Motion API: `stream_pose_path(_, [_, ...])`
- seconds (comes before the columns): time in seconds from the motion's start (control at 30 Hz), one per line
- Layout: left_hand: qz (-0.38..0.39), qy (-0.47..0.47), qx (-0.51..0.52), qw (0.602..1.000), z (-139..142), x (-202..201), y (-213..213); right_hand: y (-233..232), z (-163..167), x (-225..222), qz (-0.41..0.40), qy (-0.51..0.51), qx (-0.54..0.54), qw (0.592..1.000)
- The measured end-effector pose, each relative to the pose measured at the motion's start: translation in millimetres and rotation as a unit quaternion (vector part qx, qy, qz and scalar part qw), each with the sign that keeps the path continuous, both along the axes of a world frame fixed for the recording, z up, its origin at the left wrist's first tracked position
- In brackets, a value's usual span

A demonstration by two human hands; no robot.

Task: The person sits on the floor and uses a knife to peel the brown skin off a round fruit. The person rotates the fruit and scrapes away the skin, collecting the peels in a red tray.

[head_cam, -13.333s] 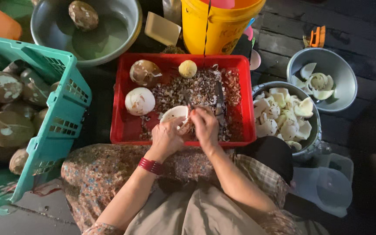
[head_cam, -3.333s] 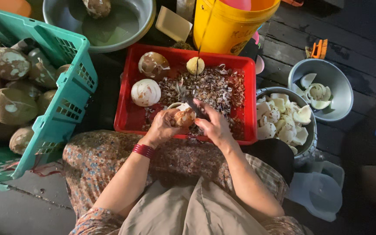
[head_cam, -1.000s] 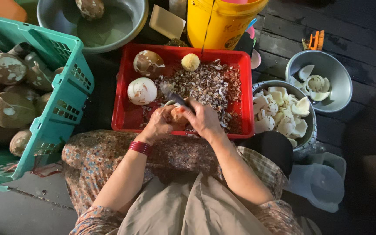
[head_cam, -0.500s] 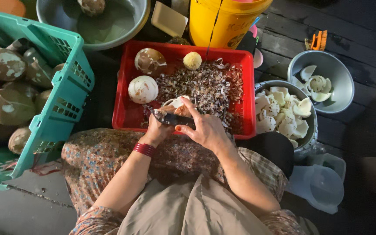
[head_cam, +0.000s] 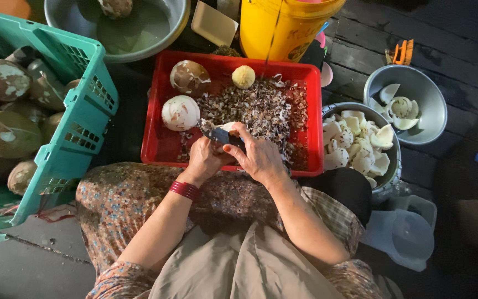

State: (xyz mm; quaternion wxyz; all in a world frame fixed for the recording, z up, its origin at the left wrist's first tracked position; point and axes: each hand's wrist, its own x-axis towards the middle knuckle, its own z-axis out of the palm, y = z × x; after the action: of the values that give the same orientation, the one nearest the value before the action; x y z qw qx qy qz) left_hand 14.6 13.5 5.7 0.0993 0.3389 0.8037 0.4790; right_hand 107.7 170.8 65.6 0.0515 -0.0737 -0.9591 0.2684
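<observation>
While the left hand (head_cam: 203,159) cups a white coconut piece (head_cam: 229,127) over the near edge of the red plastic tray (head_cam: 156,145), fingers curled round it, the right hand (head_cam: 258,158) grips a knife (head_cam: 219,135), fingers wrapped on the handle, blade's long axis pointing left across the piece. Tray is rectangular, littered with flaky brown shell scraps (head_cam: 261,108), sitting on dark floor planks; metal bowl (head_cam: 394,158) of white chunks right, green lattice crate (head_cam: 73,111) of rough husked coconuts left.

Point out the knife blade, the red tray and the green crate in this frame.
knife blade (head_cam: 217,134), head view, on the flat of the dark blade between the two hands.
red tray (head_cam: 164,150), head view, on its bare floor near the left corner.
green crate (head_cam: 87,119), head view, on its slotted right wall.
</observation>
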Motion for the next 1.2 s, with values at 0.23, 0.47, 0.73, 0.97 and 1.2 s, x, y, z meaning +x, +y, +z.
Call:
stream_pose_path(0.23, [-0.042,0.080,0.040,0.995,-2.6,1.2,-1.3,11.2,-42.2,-13.5,-0.030,-0.007,-0.003,1.000])
stream_pose_path(0.47, [-0.029,0.121,0.021,0.992,14.9,-5.4,-10.6,22.0,-44.7,-6.5,-0.045,-0.042,-0.367,0.928])
stream_pose_path(0.73, [-0.076,-0.263,0.129,0.953,34.5,-4.6,-7.7,20.9,-6.9,6.4,-0.006,-0.061,-0.492,0.868])
stream_pose_path(0.97, [-0.079,-0.286,0.218,0.930,2.5,-4.7,-6.7,12.7,-19.8,6.0,0.035,-0.016,-0.358,0.933])
stream_pose_path(1.2, [-0.028,-0.215,0.154,0.964,-26.6,-5.2,1.3,-6.8,-23.4,7.4,-0.032,-0.036,-0.024,0.999])
